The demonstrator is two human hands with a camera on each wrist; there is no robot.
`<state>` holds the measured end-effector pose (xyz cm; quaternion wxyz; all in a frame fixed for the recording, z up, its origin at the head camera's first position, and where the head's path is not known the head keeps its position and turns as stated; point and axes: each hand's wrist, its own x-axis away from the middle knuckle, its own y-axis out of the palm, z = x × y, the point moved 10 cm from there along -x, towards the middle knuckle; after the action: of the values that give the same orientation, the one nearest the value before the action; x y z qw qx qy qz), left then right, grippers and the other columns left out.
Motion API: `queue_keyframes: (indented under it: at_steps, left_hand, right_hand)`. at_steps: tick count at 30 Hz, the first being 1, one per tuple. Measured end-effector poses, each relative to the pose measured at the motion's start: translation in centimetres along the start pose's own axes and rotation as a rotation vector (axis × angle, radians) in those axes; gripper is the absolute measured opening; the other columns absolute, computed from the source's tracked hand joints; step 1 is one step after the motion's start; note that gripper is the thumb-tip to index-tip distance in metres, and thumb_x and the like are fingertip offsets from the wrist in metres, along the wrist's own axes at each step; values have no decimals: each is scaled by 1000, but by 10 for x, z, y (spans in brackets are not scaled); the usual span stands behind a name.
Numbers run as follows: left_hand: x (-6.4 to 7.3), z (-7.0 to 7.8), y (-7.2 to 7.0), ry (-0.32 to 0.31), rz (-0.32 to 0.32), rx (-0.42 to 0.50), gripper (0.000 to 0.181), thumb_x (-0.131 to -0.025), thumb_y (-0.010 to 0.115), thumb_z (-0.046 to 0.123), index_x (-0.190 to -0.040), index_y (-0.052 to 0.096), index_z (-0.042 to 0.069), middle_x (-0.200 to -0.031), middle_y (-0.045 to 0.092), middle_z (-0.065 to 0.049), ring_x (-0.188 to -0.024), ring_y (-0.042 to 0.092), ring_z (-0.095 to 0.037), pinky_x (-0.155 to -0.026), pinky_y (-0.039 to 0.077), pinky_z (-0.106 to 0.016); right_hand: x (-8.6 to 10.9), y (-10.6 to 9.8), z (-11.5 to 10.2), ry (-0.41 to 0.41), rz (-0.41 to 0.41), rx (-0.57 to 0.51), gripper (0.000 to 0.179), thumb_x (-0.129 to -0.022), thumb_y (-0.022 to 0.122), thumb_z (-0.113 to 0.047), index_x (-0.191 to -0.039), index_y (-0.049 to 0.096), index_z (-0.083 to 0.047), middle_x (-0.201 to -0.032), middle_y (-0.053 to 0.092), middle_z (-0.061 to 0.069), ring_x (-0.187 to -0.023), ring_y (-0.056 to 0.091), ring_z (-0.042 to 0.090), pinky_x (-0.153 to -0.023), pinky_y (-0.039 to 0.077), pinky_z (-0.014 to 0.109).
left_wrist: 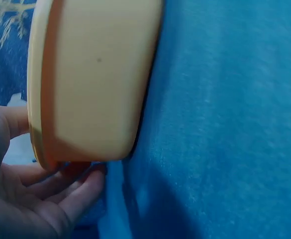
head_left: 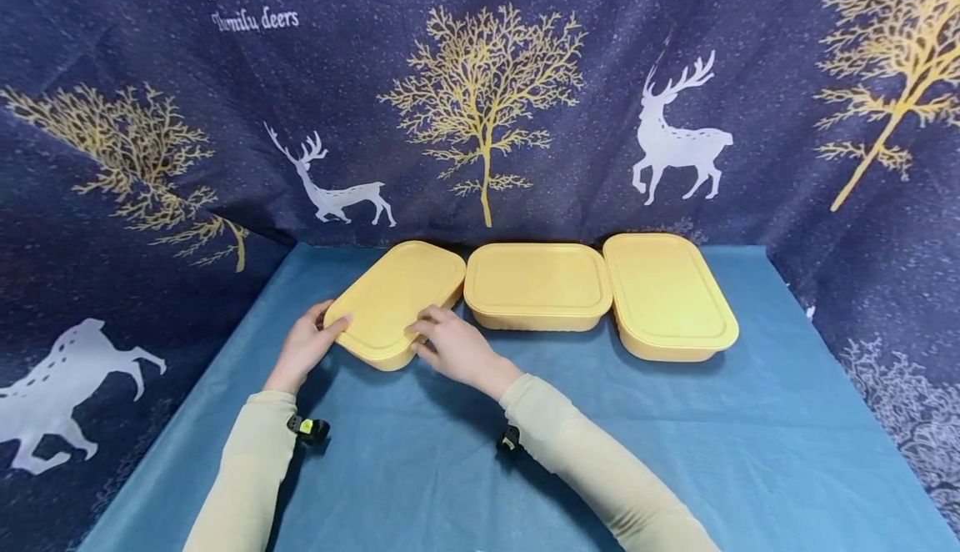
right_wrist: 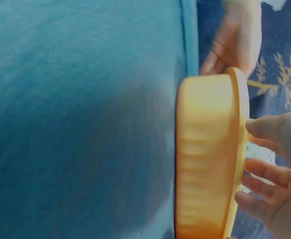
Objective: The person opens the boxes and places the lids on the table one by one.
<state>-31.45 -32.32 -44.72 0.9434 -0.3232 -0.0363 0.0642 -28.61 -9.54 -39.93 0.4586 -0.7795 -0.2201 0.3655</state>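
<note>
Left hand (head_left: 306, 343) grips the left yellow box (head_left: 397, 298) at its near-left corner; the right hand (head_left: 456, 345), fingers loosely bent, touches its rim (right_wrist: 242, 97). Smooth, round-cornered middle box (head_left: 538, 278) and right box (head_left: 669, 289) crowd the far side. Deer-printed fabric (head_left: 330, 93) backs the creased, blue-clothed worktop (head_left: 420, 485).

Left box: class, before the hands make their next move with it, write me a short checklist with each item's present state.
1. Left hand grips the left box at its end: ok.
2. Right hand touches the lid edge: ok; whether it pinches, cannot tell.
3. Lid on, no gap along visible edges: ok.
4. Box base resting on the cloth: ok, as both wrist views suggest.
5. Box clear of the middle box: cannot tell; their edges nearly meet.
6. Contents: cannot tell; lid covers them.
</note>
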Motion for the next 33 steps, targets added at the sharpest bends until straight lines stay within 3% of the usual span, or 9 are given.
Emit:
queue_keyframes:
  at_steps: [3, 10, 15, 20, 33]
  left_hand:
    - [6, 3, 2, -4, -10, -82, 87, -101, 57, 46, -156, 18, -9, -154, 33, -33, -139, 38, -44, -112, 34, -55]
    - [18, 6, 9, -37, -66, -144, 103, -98, 57, 57, -158, 5, -8, -161, 15, -32, -148, 21, -46, -116, 25, -58]
    - [20, 7, 10, -39, -78, -134, 104, -97, 58, 57, -158, 3, -7, -162, 13, -32, -148, 20, -45, -116, 25, -58]
    - [17, 9, 9, -35, -76, -120, 100, -98, 60, 51, -158, 6, -8, -161, 16, -32, -147, 22, -45, -116, 25, -57]
    - [7, -3, -3, -54, -64, 35, 96, -98, 65, 39, -160, 5, -3, -161, 20, -29, -145, 27, -41, -115, 29, -53]
  right_hand:
    - [-3, -8, 14, 64, 17, -54, 32, -102, 63, -24, -130, 68, -9, -128, 60, 11, -112, 60, 24, -92, 51, 34]
    - [-12, -31, 42, 127, 84, -8, 33, -102, 63, -22, -131, 66, -7, -129, 60, 14, -115, 60, 29, -93, 52, 40]
    - [-15, -26, 51, 134, 22, 24, 32, -102, 63, -23, -129, 68, -7, -128, 62, 13, -113, 62, 28, -93, 53, 39]
    - [-13, -15, 46, 98, -34, 46, 28, -101, 64, -22, -124, 70, -7, -124, 62, 13, -106, 63, 27, -90, 54, 37]
    - [-12, -7, 28, 51, 10, 133, 27, -101, 64, -24, -122, 73, -11, -114, 63, 11, -92, 63, 23, -81, 54, 34]
